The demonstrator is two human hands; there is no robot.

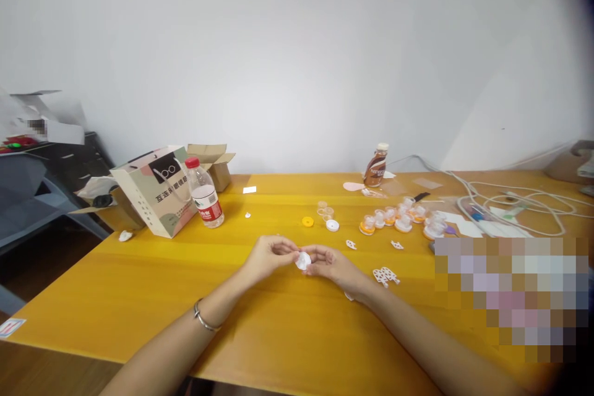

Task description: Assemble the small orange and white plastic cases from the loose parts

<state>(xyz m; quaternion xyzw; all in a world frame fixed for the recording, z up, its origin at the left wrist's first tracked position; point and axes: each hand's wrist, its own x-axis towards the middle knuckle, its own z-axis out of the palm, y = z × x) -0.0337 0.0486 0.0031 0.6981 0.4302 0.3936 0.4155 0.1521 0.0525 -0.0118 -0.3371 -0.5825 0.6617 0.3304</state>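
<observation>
Between my two hands, a small round white plastic piece [303,260] is held above the table. My left hand [275,255] pinches its left edge, thumb and fingers together. On the other side, my right hand [330,265] grips the right edge with its fingertips. Just beyond them lie a yellow disc [307,221], a white disc [332,225] and several clear plastic rings [323,209]. White lattice-like pieces [385,276] rest to the right of my right hand, with a smaller white piece [351,244] nearby. Part of another white piece is hidden under my right wrist.
Several clear domed pieces with orange bases [403,221] stand at the right. Behind them is a brown drink bottle [375,166], with white cables [482,195] farther right. A red-capped water bottle [205,195], a paper bag [160,198] and a cardboard box [218,168] stand at the left.
</observation>
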